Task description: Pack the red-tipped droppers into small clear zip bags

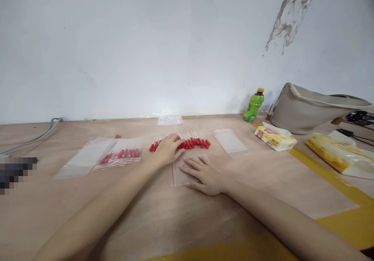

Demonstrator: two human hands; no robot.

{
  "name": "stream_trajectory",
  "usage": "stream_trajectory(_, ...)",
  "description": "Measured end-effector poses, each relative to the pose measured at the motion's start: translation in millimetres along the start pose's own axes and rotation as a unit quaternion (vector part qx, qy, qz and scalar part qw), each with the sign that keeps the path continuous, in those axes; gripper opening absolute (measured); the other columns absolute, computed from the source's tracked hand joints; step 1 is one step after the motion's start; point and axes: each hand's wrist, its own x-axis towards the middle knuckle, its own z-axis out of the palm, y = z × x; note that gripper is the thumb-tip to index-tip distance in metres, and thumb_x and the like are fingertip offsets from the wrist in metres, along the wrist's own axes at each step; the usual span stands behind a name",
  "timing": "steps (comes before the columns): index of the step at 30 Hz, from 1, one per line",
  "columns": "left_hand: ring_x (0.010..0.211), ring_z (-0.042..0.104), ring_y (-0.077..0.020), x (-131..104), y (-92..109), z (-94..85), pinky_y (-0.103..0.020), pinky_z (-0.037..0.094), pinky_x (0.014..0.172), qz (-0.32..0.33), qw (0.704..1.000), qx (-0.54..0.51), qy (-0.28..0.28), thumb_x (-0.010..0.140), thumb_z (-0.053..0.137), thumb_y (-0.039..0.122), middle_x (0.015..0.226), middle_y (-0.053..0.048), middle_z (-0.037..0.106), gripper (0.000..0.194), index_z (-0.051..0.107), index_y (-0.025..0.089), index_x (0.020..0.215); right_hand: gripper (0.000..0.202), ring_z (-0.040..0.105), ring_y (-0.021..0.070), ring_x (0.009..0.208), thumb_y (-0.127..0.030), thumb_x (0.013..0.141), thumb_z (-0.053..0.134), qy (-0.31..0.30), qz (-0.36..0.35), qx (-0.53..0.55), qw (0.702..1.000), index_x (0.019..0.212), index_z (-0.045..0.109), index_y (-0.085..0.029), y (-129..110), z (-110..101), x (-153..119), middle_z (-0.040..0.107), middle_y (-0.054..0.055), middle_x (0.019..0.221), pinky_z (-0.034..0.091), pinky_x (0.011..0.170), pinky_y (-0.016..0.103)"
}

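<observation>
At 12 o'clock of the clear zip bag [179, 177]: loose row of red-tipped sticks [194, 142], red ends facing 6. Left hand [168, 149] is on the row, fingers curled in narrow over the tips; can't tell if it's gripping any. Right hand [206, 175] is spread wide, palm down, on the bag. Risks, my read: sticks lie packed and overlapping, so a careless pick could drag or roll neighbours; thin film could skid or crease if right-hand pressure drops. Materials: tips smooth, rounded, elongated; shafts thin, white; bag film limp, shiny, red stripe on one edge. Around 10: filled bags [127, 154] with red tips inside. At 2: flat bag stack [231, 141], then a boxy tissue pack [274, 137] farther out. Tabletop [163, 218]: smooth, wood-toned.
</observation>
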Motion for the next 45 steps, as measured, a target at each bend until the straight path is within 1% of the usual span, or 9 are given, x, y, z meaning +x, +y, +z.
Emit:
stream_trajectory(6,0.082,0.049,-0.0205,11.6,-7.8,14.2,-0.035,0.042,0.075,0.021,0.999,0.042,0.0,0.084,0.049,0.023,0.083,-0.007,0.053,0.017,0.064,0.018,0.088,0.06,0.016,0.0257,0.132,-0.057,0.086,0.022,0.012,0.0,0.0,1.0,0.137,0.023,-0.027,-0.1,-0.1,0.0,0.02,0.009,0.144,0.01,0.103,0.051)
stream_trajectory(10,0.087,0.05,-0.0186,9.4,-7.9,16.6,-0.033,0.043,0.078,-0.013,0.996,-0.026,0.083,0.087,0.044,0.021,0.088,-0.006,0.053,0.018,0.061,0.017,0.087,0.059,0.019,0.0259,0.131,-0.057,0.086,0.022,0.015,-0.004,0.001,1.0,0.137,0.024,-0.026,-0.3,-0.9,-0.5,0.02,0.01,0.144,0.012,0.103,0.051)
stream_trajectory(13,0.089,0.053,-0.0165,1.6,-1.7,8.4,-0.032,0.044,0.082,-0.083,0.973,-0.136,0.169,0.088,0.042,0.022,0.092,-0.006,0.055,0.016,0.057,0.017,0.091,0.058,0.02,0.026,0.131,-0.056,0.086,0.024,0.016,-0.001,0.006,1.0,0.137,0.025,-0.027,-0.3,-1.9,-1.1,0.02,0.01,0.144,0.012,0.103,0.051)
stream_trajectory(15,0.088,0.056,-0.0162,-10.6,2.8,-2.7,-0.032,0.045,0.083,-0.142,0.942,-0.225,0.204,0.088,0.042,0.026,0.093,-0.005,0.057,0.017,0.054,0.016,0.094,0.058,0.02,0.0262,0.131,-0.056,0.086,0.025,0.015,0.0,0.009,1.0,0.137,0.024,-0.027,-0.2,-2.6,-1.6,0.02,0.009,0.144,0.012,0.103,0.051)
stream_trajectory(19,0.088,0.06,-0.0174,-54.7,2.9,-30.8,-0.035,0.047,0.084,-0.239,0.866,-0.39,0.203,0.084,0.046,0.036,0.103,-0.007,0.06,0.028,0.05,0.016,0.102,0.059,0.023,0.0264,0.13,-0.056,0.085,0.028,0.02,0.002,0.014,1.0,0.136,0.026,-0.026,1.0,-2.4,-2.3,0.023,0.01,0.143,0.014,0.103,0.05)
stream_trajectory(23,0.094,0.06,-0.0205,-105.6,-8.3,-53.2,-0.039,0.045,0.089,-0.337,0.839,-0.403,0.141,0.079,0.051,0.037,0.099,-0.006,0.065,0.024,0.061,0.017,0.088,0.061,0.025,0.0259,0.129,-0.056,0.084,0.033,0.038,0.014,0.02,0.999,0.135,0.03,-0.023,3.6,0.3,-2.0,0.027,0.012,0.142,0.016,0.104,0.047)
stream_trajectory(29,0.097,0.059,-0.0221,-139.9,-17.4,-64.9,-0.039,0.047,0.086,-0.344,0.864,-0.361,0.073,0.079,0.05,0.034,0.095,-0.003,0.067,0.02,0.065,0.021,0.075,0.062,0.027,0.0271,0.128,-0.058,0.083,0.033,0.037,0.02,0.023,0.999,0.135,0.03,-0.025,6.4,4.0,-1.6,0.027,0.011,0.142,0.015,0.103,0.049)
stream_trajectory(35,0.093,0.06,-0.0208,-137.9,-11.6,-69.0,-0.039,0.048,0.084,-0.299,0.888,-0.348,0.011,0.08,0.045,0.03,0.093,-0.003,0.067,0.023,0.065,0.021,0.074,0.062,0.027,0.0271,0.128,-0.058,0.083,0.034,0.043,0.019,0.022,0.999,0.135,0.03,-0.025,6.2,4.0,-2.1,0.027,0.011,0.142,0.016,0.103,0.049)
stream_trajectory(45,0.086,0.062,-0.0193,-139.1,-13.6,-67.9,-0.035,0.051,0.076,-0.27,0.908,-0.319,-0.017,0.08,0.042,0.03,0.091,-0.004,0.067,0.026,0.065,0.021,0.072,0.061,0.026,0.0249,0.129,-0.057,0.083,0.034,0.047,0.014,0.029,0.998,0.135,0.03,-0.025,6.4,4.3,-2.1,0.027,0.011,0.142,0.015,0.104,0.047)
